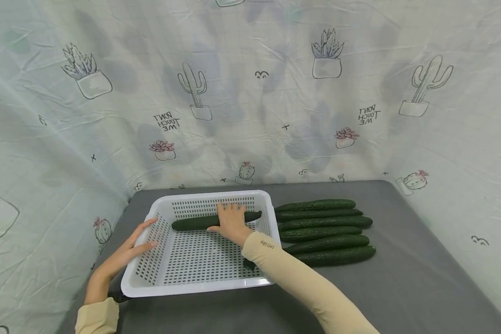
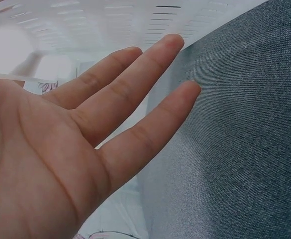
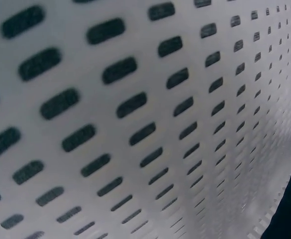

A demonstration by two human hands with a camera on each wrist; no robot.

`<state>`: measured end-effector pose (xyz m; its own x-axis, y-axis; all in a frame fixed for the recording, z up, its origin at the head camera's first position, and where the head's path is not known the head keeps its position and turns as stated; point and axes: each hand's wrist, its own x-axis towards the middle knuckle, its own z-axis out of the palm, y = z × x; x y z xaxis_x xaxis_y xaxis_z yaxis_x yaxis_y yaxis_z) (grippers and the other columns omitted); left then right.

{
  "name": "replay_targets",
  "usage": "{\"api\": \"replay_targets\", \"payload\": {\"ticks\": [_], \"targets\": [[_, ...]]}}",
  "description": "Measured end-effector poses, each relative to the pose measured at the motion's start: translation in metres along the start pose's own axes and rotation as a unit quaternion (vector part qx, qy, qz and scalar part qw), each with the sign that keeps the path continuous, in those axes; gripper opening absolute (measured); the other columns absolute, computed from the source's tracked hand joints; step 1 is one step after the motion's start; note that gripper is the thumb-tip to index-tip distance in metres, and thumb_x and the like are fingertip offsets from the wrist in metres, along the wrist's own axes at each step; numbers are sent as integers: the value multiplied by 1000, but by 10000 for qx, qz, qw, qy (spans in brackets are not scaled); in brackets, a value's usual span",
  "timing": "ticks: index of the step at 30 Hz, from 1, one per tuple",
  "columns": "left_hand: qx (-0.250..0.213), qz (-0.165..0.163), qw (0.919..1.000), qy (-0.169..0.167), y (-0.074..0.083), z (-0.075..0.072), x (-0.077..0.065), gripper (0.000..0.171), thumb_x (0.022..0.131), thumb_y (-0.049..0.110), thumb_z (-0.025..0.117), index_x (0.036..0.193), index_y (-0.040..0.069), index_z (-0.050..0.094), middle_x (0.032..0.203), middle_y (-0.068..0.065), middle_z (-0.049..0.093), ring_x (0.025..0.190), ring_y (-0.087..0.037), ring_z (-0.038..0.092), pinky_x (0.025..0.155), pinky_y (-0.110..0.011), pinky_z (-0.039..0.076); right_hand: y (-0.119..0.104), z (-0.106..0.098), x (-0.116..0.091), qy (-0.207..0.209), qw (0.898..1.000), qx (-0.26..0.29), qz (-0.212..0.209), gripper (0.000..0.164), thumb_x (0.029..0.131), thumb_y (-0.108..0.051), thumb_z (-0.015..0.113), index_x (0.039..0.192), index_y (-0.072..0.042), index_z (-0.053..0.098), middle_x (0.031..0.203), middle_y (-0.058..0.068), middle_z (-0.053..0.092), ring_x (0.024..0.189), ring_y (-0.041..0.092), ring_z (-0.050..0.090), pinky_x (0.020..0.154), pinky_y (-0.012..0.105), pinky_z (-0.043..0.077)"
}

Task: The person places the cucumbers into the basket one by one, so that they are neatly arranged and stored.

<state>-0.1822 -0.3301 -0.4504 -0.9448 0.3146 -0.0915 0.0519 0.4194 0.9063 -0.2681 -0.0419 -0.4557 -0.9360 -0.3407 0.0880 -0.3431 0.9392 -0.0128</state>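
Note:
A dark green cucumber (image 1: 194,223) lies lengthwise along the far side inside the white perforated basket (image 1: 200,291). My right hand (image 1: 233,223) holds it from above near its middle, fingers over the far side and thumb toward the near side. In the right wrist view the slotted basket floor (image 3: 150,114) fills most of the picture, and the right hand is out of sight there. At the basket's left rim is my left hand (image 1: 127,253), its fingers spread and fingertips over the rim. The left wrist view shows this hand's straight fingers (image 2: 150,142) beside the basket wall (image 2: 100,25).
Several more cucumbers (image 1: 327,233) lie side by side on the grey table (image 1: 405,278), right of the basket and close to its wall. A pale curtain (image 1: 259,102) printed with potted plants stands behind and at both sides of the table.

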Motion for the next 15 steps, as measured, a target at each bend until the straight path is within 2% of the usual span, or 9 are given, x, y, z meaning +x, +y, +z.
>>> {"api": "replay_targets", "payload": {"ticks": [6,9,15], "targets": [[-221,-67,9997,-76,-1,1,-1,68,97,21,47,149,30,5,148,-23,8,113,-45,46,70,-43,53,0,1,-2,-52,10000,-9,-74,64,72,-69,60,113,-20,53,112,11,59,111,34,52,93,54,36],[-93,-26,10000,-22,-1,0,-2,68,97,21,47,149,29,5,148,-22,7,115,-43,44,72,-40,51,0,1,-2,-52,9999,24,-152,59,72,-68,62,105,-20,52,108,9,60,109,33,53,92,53,36],[-24,-20,10000,58,0,-1,-3,68,97,23,48,149,30,5,149,-21,6,118,-47,39,73,-40,51,2,-3,-1,-72,9996,186,-178,54,70,-64,66,100,-22,51,102,4,61,104,29,55,91,50,36]]}}
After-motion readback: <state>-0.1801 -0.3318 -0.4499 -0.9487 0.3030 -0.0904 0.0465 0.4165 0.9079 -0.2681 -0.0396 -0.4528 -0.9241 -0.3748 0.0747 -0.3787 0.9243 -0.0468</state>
